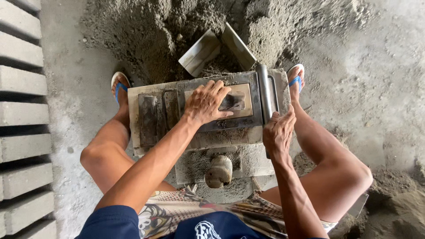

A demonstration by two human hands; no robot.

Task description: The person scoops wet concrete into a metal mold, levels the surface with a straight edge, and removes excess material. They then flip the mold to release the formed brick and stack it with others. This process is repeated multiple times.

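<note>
While only the head view is on offer, it shows enough: a person squats over a steel block mould (208, 110) that sits on the concrete floor (75, 88), between their knees, right at the foot of a heap of damp sand-cement mix (155, 31).

Left hand (206, 104) lies flat, fingers spread, palm down on the mould's pale rectangular press plate (241, 99); pressing on it, not gripping. Right hand (278, 132) rests against the mould's right end, just beside the upright steel bar handle (264, 93); fingers look curled over the edge, but whether they are closed around anything I cannot tell (the back of the hand hides them).

Handling, my judgement:
- Mould looks like thick plate steel caked with mix, so heavy and fully rigid.
- Surfaces are gritty, not slick; grip should be decent, though wet mix may smear.
- Best holds are probably the bar handle on the right and the left end plate; a two-handed job, I think.
- Contents are likely fresh and crumbly, so jolts or tilting could break the block.

Around it:
- Open-sided metal scoop (217, 48) lies in the heap, just behind the mould.
- Rounded, mix-crusted knob (219, 170) sticks out at the mould's near side.
- Row of finished grey blocks (22, 110) lies along the left edge, well apart.
- Blue-strapped sandals (119, 84) flank the mould.
</note>
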